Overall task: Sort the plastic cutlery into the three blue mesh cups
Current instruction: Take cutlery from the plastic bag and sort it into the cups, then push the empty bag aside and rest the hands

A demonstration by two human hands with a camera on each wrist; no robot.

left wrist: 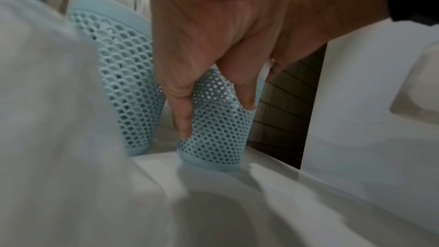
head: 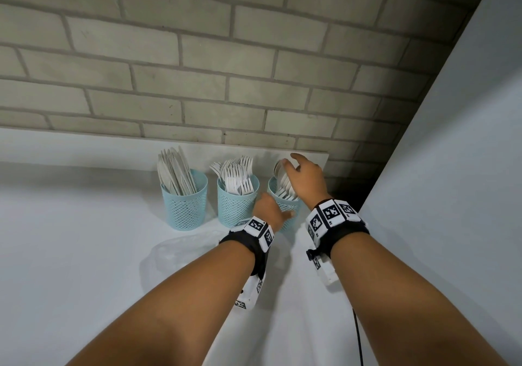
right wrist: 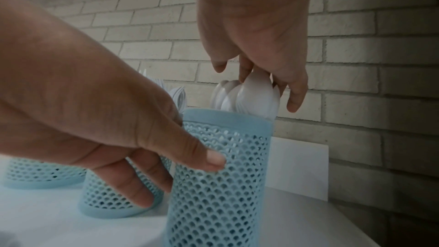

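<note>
Last spoons go into the right cup

Our left hand (right wrist: 114, 129) grips the spoon cup (right wrist: 221, 176) on the worktop (head: 84, 252); our right hand (right wrist: 256, 35) pinches the spoons (right wrist: 251, 97) at their bowls. We should hold the cup firm and lower the spoons straight. Knives (head: 175, 173) and forks (head: 236, 176) stand sorted; the handles inside the cup stay hidden.
</note>
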